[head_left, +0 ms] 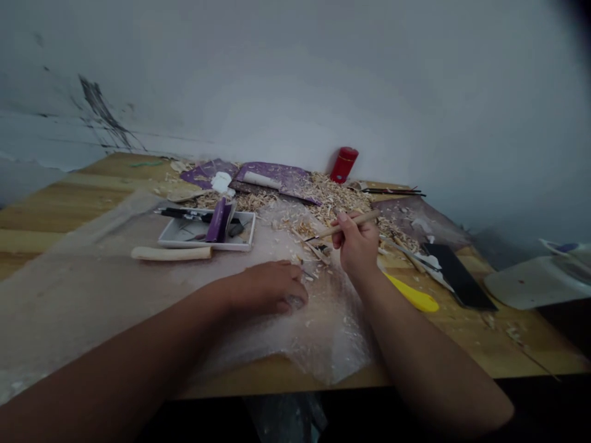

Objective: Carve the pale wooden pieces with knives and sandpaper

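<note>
My right hand (pixel 359 246) is closed in a pen-like grip round a slim wooden-handled tool (pixel 330 231). The tool's thin dark tip points left, over wood shavings and small slivers; whether it is a brush or a blade I cannot tell. Lower and to the left, my left hand (pixel 270 287) rests on the clear plastic sheet (pixel 221 320) with its fingers curled down. Something greyish shows under its fingertips, too unclear to name. A pale carved wooden stick (pixel 170 253) lies left of that hand, in front of a white tray (pixel 252 231).
Pens and a purple object (pixel 217 223) are in the tray. Wood shavings (pixel 341 200) pile up by the wall, near purple sheets (pixel 277 175) and a red canister (pixel 344 165). Right of my right arm lie a yellow handle (pixel 415 294), a black slab (pixel 459 277) and a whitish container (pixel 530 283).
</note>
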Demonstrator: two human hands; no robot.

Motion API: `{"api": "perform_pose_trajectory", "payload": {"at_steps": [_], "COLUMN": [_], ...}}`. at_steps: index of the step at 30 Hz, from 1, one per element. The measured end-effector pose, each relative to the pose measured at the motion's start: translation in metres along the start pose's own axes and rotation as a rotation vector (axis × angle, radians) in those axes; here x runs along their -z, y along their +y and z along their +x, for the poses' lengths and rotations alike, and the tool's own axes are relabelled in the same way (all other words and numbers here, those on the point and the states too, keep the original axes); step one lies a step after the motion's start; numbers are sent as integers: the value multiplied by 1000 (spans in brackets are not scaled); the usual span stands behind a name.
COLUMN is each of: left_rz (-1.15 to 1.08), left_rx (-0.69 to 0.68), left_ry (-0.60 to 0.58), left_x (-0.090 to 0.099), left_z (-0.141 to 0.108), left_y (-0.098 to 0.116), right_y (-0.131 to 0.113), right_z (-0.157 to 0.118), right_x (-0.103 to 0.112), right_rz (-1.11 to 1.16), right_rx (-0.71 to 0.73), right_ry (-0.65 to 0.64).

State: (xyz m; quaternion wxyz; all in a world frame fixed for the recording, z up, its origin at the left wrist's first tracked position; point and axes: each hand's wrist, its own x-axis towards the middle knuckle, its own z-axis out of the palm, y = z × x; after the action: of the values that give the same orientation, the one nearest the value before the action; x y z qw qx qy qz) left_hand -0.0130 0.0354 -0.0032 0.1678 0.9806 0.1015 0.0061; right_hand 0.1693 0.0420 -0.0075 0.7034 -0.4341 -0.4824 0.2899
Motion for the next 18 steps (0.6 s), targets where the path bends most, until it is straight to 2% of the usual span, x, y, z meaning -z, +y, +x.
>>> {"api": "perform_pose_trajectory", "payload": {"at_steps": [8, 14, 16, 18], "left_rz": [129, 106, 84, 49], "left_rx": [52, 106, 94, 70], "left_ry": [-64, -30, -18, -11], "left_x": [5, -2, -3, -3], "left_z": [-6, -4, -4, -4], "left_y": [4, 4, 3, 0], "right_y": [0, -4, -3, -2], "right_z": [2, 8, 9, 7], "right_x": [3, 8, 9, 9], "right_rz": [-45, -58, -58, -73], "right_rx": [41, 125, 122, 75], "right_ry": [142, 278, 263, 183]}}
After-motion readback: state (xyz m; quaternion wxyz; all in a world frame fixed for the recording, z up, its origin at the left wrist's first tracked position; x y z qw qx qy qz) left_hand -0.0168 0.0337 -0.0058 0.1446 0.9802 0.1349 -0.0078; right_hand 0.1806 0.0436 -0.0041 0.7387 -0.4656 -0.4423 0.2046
